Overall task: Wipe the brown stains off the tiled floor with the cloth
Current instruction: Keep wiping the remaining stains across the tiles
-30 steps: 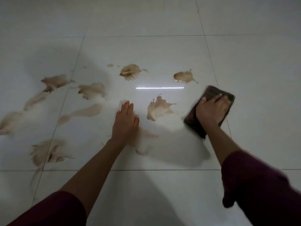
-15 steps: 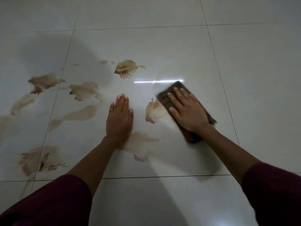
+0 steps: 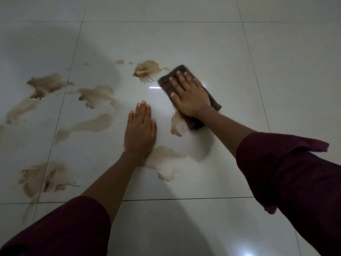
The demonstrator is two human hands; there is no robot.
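Observation:
My right hand (image 3: 188,94) presses flat on a dark brown cloth (image 3: 212,100) on the white tiled floor (image 3: 203,52). The cloth lies just right of a brown splash stain (image 3: 146,70) and covers the right part of a smaller stain (image 3: 177,124). My left hand (image 3: 140,130) rests flat on the tile, fingers together, holding nothing. A smeared stain (image 3: 164,161) spreads by its wrist. Several more brown stains lie to the left: one (image 3: 97,95), a long streak (image 3: 86,126), one (image 3: 46,85) and a patch (image 3: 44,178).
Dark grout lines (image 3: 184,198) divide the large glossy tiles. A bright light reflection (image 3: 155,87) shows beside the cloth. My dark red sleeves (image 3: 287,178) fill the lower corners. A shadow darkens the floor at the upper left.
My right hand has slid the cloth leftward and then farther away, over the stain at the right, which no longer shows. The left hand has stayed planted.

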